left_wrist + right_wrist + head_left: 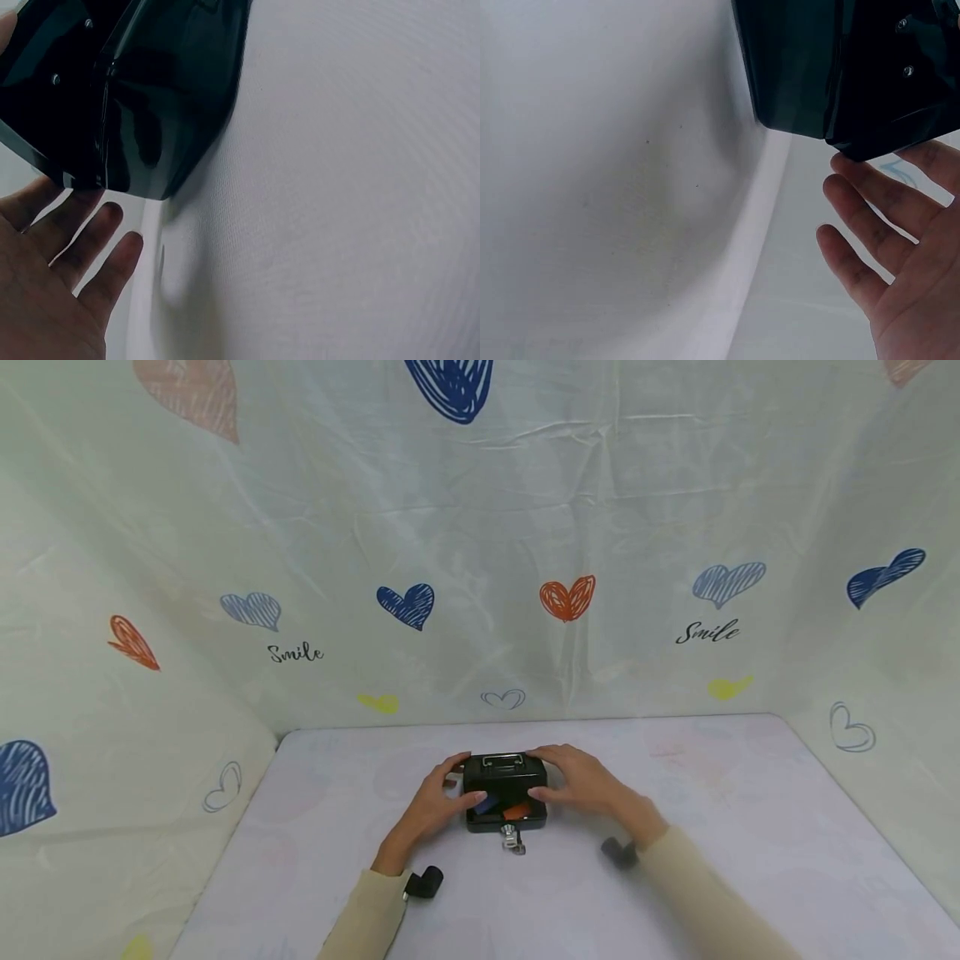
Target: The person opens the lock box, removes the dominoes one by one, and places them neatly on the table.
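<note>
A small black cash box point(501, 777) sits on the table, its lid raised partway and a metal handle point(502, 762) on top. Inside the front show a blue item point(487, 802) and an orange item point(517, 811). Keys point(512, 841) hang at the front lock. My left hand point(433, 802) holds the lid's left side, thumb toward the front and fingers toward the back. On the right side, my right hand point(581, 781) holds it the same way. Both wrist views show fingertips right at the lid's edge point(82, 182), other fingers spread free.
The box stands toward the back of a pale table point(337, 827). Behind and at the sides hangs a white curtain point(465, 527) printed with hearts and "Smile". Black wrist devices point(425, 882) sit by the sleeves.
</note>
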Available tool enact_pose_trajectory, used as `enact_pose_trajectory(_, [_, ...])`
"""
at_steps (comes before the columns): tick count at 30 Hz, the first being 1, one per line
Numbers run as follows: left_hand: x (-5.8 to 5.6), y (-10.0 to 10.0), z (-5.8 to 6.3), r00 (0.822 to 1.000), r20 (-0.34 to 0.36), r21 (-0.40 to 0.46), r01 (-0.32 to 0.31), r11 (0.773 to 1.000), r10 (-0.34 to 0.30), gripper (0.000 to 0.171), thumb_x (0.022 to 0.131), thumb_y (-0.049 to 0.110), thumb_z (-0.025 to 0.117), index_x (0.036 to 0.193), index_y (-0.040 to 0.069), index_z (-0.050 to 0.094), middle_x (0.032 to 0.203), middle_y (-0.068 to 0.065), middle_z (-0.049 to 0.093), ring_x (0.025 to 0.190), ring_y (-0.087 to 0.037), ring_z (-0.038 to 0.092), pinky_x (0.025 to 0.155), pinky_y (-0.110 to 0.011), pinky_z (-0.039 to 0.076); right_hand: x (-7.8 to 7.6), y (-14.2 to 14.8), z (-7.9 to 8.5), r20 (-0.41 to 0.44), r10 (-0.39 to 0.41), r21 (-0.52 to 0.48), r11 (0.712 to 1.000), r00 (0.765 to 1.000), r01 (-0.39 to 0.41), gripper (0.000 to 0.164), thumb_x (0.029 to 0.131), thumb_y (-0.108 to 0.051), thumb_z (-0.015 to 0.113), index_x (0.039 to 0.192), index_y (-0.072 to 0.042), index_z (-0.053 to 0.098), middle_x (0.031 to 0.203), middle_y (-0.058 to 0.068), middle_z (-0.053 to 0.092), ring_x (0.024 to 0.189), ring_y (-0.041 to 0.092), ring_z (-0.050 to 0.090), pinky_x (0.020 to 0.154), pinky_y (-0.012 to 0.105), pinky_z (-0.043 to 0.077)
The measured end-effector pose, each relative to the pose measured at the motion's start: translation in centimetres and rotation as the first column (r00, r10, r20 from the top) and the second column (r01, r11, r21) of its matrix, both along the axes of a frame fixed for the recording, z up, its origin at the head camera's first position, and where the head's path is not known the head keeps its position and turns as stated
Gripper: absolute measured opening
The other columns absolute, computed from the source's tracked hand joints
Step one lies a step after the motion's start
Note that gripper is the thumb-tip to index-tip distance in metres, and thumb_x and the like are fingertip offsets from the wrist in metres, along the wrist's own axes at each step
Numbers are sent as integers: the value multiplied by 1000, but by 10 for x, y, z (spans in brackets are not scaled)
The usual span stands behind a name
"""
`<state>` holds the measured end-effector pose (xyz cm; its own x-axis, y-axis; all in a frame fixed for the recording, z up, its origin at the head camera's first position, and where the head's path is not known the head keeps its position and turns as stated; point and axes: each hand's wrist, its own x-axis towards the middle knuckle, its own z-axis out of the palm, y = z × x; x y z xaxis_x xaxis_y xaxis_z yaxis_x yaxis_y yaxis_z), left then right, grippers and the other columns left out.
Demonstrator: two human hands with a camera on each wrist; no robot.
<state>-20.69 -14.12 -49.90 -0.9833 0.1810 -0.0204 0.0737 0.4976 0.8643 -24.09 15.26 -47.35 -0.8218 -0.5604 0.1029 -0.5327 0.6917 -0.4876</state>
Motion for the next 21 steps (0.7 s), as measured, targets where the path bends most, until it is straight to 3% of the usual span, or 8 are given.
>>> enact_pose_trajectory(8, [-3, 1, 0, 999, -32, 51, 13, 999, -12, 73, 96, 40, 77, 157, 10, 49, 146, -22, 58, 129, -41, 57, 110, -61, 50, -5, 0, 0, 26, -14, -41, 999, 1000, 15, 62, 97, -47, 71, 147, -11, 62, 143, 12, 66, 132, 35, 61, 112, 59, 51])
enact_pose_trajectory(16, [-4, 0, 0, 994, -85, 172, 78, 982, -64, 63, 102, 21, 70, 156, -1, 47, 151, -25, 54, 136, -44, 55, 116, -58, 48, -6, 0, 2, 107, -50, -62, 996, 993, 57, 63, 99, -49, 70, 148, -11, 62, 144, 14, 65, 132, 37, 59, 112, 62, 50])
enact_pose_trajectory(21, [-4, 0, -2, 994, -91, 220, 82, 972, -63, 56, 104, 16, 65, 154, -2, 48, 157, -26, 49, 141, -44, 52, 119, -57, 45, -6, -1, 3, 139, -71, -82, 993, 988, 83, 61, 99, -48, 69, 149, -12, 61, 143, 13, 65, 130, 35, 60, 112, 62, 50])
